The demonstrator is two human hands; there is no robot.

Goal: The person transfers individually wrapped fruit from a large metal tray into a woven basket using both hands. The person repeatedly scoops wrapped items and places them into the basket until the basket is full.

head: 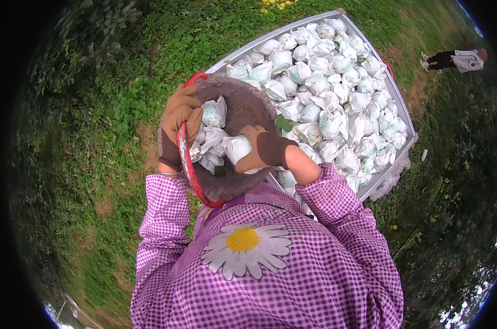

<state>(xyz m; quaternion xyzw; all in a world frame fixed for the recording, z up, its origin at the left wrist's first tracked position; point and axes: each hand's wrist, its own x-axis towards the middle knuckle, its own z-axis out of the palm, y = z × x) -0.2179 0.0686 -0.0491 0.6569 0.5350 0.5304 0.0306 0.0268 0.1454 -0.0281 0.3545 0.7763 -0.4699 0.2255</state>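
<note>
A round basket (pixel 248 103) lined with fuzzy brown fabric is tilted before my chest. My left hand (pixel 181 113), in a tan and brown glove, is closed around its red handle (pixel 189 170), which has worn patches. Inside, several fruits in white paper bags (pixel 214 113) lie on the handle's side. My right hand (pixel 252 150), in a matching glove, reaches into the basket and grasps a white paper-bagged fruit (pixel 237 148). Bags hide the fruits themselves. A green leaf (pixel 219 170) is at the lower part of the basket, and another leaf (pixel 284 123) is by its right rim.
A large grey-rimmed container (pixel 390 88), heaped with white-bagged fruits (pixel 320 84), stands right beside the basket. Grass (pixel 121 164) surrounds it. Yellowish fruits (pixel 279 4) lie on the ground at the top. A person (pixel 454 60) stands farther off at the right.
</note>
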